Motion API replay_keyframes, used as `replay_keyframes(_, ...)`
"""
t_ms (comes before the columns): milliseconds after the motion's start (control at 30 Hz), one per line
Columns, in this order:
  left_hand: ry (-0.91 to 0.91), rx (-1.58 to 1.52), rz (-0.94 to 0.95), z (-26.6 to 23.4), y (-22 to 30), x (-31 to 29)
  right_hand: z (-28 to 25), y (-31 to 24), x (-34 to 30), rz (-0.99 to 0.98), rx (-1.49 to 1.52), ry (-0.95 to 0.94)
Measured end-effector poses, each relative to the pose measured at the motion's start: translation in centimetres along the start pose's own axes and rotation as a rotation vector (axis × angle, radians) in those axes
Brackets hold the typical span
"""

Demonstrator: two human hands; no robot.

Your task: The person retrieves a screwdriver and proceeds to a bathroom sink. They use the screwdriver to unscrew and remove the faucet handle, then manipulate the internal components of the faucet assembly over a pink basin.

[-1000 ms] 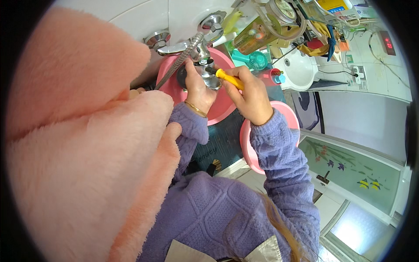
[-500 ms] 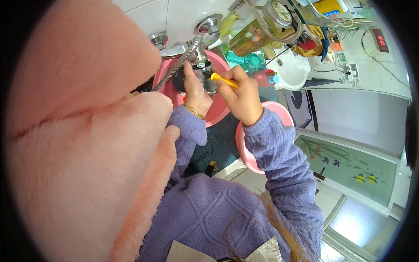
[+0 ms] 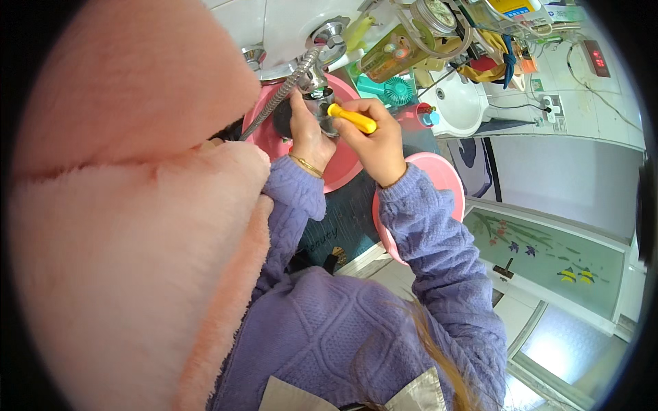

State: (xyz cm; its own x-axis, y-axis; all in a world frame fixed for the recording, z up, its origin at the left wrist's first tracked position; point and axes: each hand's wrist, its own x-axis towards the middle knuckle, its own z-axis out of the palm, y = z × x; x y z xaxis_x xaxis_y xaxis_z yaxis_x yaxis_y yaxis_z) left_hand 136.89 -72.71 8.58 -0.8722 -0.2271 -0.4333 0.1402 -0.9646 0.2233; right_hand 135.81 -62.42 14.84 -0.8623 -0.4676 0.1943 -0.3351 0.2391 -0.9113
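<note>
My left hand is wrapped round a shiny metal cup-like vessel with a dark rounded part beside it. It holds the vessel over a pink basin, just below the faucet. In my right hand is a yellow-handled tool, gripped between thumb and fingers. The tool's rounded yellow end is at the vessel's right side. Its working end is hidden, so I cannot tell its kind.
A ribbed metal hose curves down left of my hands. A second pink basin is under my right forearm. Right of the first basin are a teal round brush, a pink cup and a small white sink. Pink plush fabric fills the left.
The yellow handle has turned and now points down to the right, with more of it showing. My right hand has moved slightly left. My left hand keeps its hold on the metal vessel.
</note>
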Motion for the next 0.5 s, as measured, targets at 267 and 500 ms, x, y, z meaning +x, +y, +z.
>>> replay_keyframes(267,0.101,-0.03,0.05,0.8,-0.3,-0.3,-0.5,-0.4,0.5,0.036,-0.023,0.009)
replay_keyframes(500,0.079,-0.051,0.007,0.2,-0.1,0.0,-0.6,-1.1,0.8,-0.072,-0.095,0.008)
